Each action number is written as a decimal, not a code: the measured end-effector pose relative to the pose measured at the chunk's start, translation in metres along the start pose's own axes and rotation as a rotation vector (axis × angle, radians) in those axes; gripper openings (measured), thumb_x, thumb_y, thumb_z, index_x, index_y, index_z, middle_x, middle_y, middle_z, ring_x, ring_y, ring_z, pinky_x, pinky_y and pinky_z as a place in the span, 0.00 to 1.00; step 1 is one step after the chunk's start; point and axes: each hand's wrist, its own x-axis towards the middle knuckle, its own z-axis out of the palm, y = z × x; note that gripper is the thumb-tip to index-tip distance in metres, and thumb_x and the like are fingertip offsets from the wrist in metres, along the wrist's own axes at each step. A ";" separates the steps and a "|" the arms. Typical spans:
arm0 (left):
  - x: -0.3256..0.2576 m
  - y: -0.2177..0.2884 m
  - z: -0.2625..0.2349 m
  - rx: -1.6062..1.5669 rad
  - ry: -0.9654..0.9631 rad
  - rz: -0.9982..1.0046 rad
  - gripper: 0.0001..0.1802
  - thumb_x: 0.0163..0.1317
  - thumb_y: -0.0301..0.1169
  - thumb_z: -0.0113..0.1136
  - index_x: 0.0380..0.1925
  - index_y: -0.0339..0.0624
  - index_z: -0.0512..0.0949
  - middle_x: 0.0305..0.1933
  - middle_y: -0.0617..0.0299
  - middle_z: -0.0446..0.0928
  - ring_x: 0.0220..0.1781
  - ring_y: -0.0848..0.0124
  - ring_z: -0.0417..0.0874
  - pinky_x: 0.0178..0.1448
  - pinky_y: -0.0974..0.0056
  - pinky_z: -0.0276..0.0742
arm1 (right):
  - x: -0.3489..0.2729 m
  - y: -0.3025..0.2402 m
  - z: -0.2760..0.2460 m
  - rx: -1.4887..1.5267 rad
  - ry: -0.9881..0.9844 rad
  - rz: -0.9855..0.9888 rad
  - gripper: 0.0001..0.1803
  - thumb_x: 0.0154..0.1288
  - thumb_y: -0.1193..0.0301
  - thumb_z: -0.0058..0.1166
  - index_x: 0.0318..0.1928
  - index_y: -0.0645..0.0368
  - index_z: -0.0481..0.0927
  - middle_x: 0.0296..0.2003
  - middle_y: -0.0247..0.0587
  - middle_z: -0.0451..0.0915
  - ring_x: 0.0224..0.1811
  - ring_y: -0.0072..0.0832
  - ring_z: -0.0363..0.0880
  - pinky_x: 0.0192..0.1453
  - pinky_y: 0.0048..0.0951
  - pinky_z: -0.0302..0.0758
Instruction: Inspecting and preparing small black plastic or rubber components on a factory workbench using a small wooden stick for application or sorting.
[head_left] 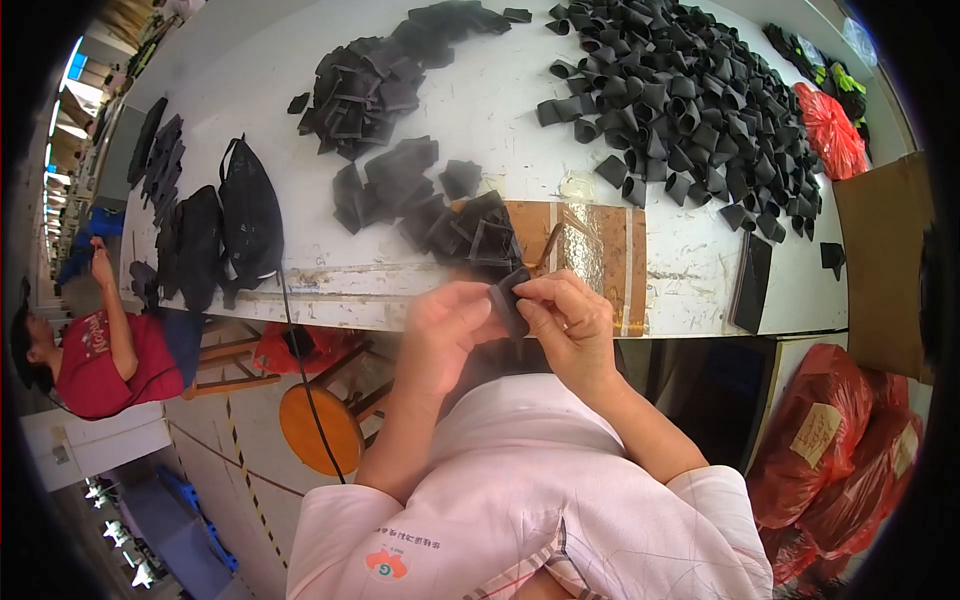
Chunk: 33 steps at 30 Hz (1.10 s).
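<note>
Just over the table's front edge, a small black fabric piece (510, 303) is held between both hands. My left hand (448, 325) has its fingers closed on the piece's left side. My right hand (570, 322) pinches the other side between thumb and fingers. Right behind the hands lies a pile of flat black pieces (480, 230), partly over a brown cardboard sheet (625, 260) with shiny tape. A slim brown thing (549, 247), its kind unclear, rests on the cardboard. More flat black pieces (365, 95) are heaped farther back.
A large heap of black looped pieces (680, 110) covers the table's back right, beside a red plastic bag (832, 132). Black bags (250, 210) lie at left. A wooden stool (320, 430) and a person in red (115, 360) are at left; red sacks (825, 450) stand at right.
</note>
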 end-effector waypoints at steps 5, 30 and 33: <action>0.002 -0.002 0.000 0.126 0.035 -0.008 0.06 0.55 0.20 0.53 0.34 0.29 0.74 0.34 0.53 0.78 0.32 0.71 0.80 0.40 0.64 0.80 | 0.001 -0.002 -0.002 -0.052 -0.007 -0.025 0.06 0.50 0.81 0.55 0.32 0.64 0.77 0.25 0.39 0.74 0.24 0.25 0.76 0.26 0.23 0.72; 0.007 -0.023 0.040 0.597 0.279 0.634 0.07 0.50 0.16 0.52 0.31 0.33 0.70 0.23 0.62 0.73 0.12 0.85 0.60 0.15 0.79 0.57 | 0.003 0.001 -0.018 1.158 -0.172 0.720 0.03 0.58 0.72 0.52 0.30 0.58 0.75 0.25 0.27 0.74 0.28 0.13 0.70 0.28 0.13 0.67; 0.008 -0.010 0.048 0.384 0.184 0.532 0.08 0.50 0.16 0.51 0.33 0.32 0.71 0.26 0.58 0.75 0.11 0.85 0.63 0.12 0.78 0.55 | 0.012 -0.013 -0.028 0.933 -0.251 0.599 0.11 0.64 0.64 0.47 0.27 0.56 0.72 0.20 0.22 0.64 0.23 0.10 0.59 0.23 0.13 0.56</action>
